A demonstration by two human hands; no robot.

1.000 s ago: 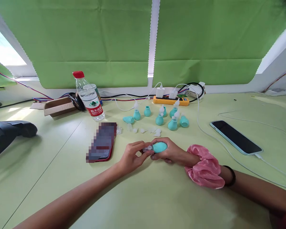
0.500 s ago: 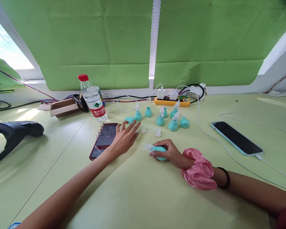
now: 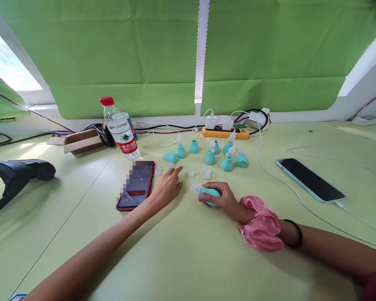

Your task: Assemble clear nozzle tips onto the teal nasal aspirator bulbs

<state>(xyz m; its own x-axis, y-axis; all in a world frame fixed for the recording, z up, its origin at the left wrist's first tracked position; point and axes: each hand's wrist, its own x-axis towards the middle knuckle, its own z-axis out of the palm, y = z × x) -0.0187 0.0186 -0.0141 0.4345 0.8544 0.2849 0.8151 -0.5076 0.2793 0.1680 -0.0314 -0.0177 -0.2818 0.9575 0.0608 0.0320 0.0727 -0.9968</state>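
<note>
My right hand (image 3: 224, 198) is closed around a teal bulb nasal aspirator (image 3: 213, 197), lying on its side with its clear tip (image 3: 194, 188) pointing left. My left hand (image 3: 167, 186) hovers low over the table beside the red-cased phone (image 3: 134, 186), index finger stretched out, thumb apart, and I see nothing in it. Just beyond its knuckles lies a small clear piece (image 3: 171, 165). More clear pieces (image 3: 207, 173) are scattered to the right of that hand, and others (image 3: 157, 171) beside the phone. A teal bulb (image 3: 170, 157) lies tipped over behind the left hand.
Farther back stand several teal bulbs, some with clear tips, such as one aspirator (image 3: 227, 163). An orange power strip (image 3: 225, 133) with white chargers sits behind them. A water bottle (image 3: 125, 133) and cardboard box (image 3: 84, 142) are left; a charging phone (image 3: 310, 179) lies right.
My left hand has drawn back slightly toward me, and its spread fingers have partly curled, uncovering the tipped bulb and clear pieces. The aspirator in my right hand has turned slightly.
</note>
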